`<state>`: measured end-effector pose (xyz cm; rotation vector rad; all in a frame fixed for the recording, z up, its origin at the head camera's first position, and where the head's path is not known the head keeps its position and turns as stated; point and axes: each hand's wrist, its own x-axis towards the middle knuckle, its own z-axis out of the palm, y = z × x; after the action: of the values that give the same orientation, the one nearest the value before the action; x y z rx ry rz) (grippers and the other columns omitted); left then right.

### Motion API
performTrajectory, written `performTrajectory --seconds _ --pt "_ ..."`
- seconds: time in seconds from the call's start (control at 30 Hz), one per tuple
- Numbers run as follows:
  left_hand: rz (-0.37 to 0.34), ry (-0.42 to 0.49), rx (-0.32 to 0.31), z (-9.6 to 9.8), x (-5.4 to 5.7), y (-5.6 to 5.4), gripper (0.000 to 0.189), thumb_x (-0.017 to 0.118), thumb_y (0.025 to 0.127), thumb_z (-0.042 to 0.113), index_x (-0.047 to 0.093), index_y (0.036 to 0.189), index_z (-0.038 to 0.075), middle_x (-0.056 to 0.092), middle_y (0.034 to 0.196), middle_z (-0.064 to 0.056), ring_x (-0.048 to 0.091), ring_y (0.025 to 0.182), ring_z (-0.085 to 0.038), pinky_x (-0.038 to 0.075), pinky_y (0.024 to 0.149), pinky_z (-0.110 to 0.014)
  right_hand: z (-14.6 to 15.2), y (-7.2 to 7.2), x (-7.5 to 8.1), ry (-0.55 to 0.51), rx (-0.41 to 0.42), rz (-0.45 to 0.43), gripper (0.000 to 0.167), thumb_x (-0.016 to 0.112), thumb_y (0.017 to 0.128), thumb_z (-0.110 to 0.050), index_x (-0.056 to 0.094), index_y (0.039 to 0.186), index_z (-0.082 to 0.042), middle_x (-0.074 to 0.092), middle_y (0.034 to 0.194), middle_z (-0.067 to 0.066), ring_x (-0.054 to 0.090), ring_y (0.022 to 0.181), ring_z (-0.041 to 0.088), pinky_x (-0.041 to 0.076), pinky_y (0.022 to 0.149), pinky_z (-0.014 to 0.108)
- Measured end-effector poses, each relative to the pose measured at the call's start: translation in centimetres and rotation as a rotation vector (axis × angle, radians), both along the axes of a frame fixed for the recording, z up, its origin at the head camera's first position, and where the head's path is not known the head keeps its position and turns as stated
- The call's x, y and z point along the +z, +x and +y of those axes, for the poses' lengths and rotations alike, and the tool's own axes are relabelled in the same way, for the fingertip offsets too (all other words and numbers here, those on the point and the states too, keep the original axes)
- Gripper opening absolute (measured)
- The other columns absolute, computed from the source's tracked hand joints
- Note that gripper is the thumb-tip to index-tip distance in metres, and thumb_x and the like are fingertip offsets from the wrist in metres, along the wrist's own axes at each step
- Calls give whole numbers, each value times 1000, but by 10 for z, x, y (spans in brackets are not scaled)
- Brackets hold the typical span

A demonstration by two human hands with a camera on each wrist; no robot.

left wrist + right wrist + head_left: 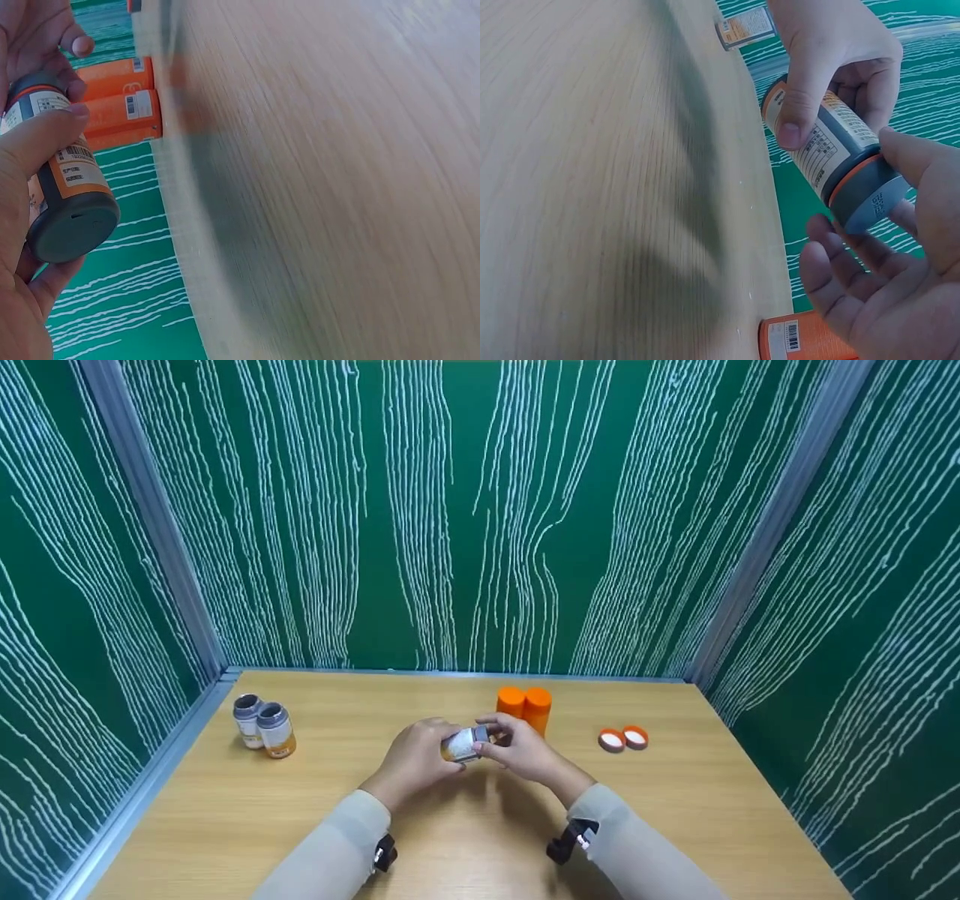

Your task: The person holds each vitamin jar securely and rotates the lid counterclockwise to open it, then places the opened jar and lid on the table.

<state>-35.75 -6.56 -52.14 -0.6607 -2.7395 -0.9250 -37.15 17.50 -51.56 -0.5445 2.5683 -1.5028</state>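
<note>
My left hand [424, 754] grips a supplement bottle [71, 161] with a white and orange label and dark grey base, thumb laid across the label. The bottle is tilted above the table, its cap end toward the right. At that end my right hand [521, 746] holds the dark grey cap [870, 199] between thumb and index finger. The other right fingers [840, 270] curve loosely below the cap. An orange ring shows at the cap's lower edge, and the cap sits on the bottle.
Two orange cylinders [537, 709] stand just behind my right hand. Farther right, two caps [636, 737] lie with their white insides up. Two uncapped bottles [276, 731] stand at the left of the wooden table [337, 697]. Green panels [495, 630] enclose the back and sides.
</note>
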Motion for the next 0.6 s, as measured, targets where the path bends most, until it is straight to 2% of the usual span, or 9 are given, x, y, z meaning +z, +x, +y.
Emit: performTrajectory --seconds 0.1,0.23,0.3,0.47,0.6 --pt "-22 8 19 -1 0 1 50 101 89 26 83 134 17 80 129 -3 70 112 -23 64 114 -49 -1 1 0 -18 -43 -49 50 76 110 -34 66 154 -13 74 144 17 71 109 28 68 87 44" --pt "-20 4 19 -1 1 0 51 101 89 26 83 136 19 80 132 -3 71 115 -23 63 116 -49 -3 -1 0 -53 -91 -104 55 66 115 -45 65 154 -6 75 134 17 73 97 29 62 70 35" --pt "-16 1 17 -1 1 0 52 101 89 26 83 137 19 80 133 -3 71 116 -23 62 116 -50 -4 -2 1 -61 -108 -132 59 62 117 -49 65 154 -4 76 128 16 75 91 29 60 66 33" --pt "-16 -5 14 -1 1 0 53 101 89 26 82 138 18 80 135 -4 72 117 -25 62 117 -51 -6 -2 2 -26 -126 -157 66 61 115 -58 67 151 -3 78 119 14 75 81 24 64 68 37" --pt "-7 -17 11 -2 1 0 53 101 89 26 82 138 17 80 133 -5 72 116 -25 62 116 -50 -6 -1 1 6 -123 -159 69 62 113 -62 68 151 -4 78 120 13 73 79 21 68 74 41"
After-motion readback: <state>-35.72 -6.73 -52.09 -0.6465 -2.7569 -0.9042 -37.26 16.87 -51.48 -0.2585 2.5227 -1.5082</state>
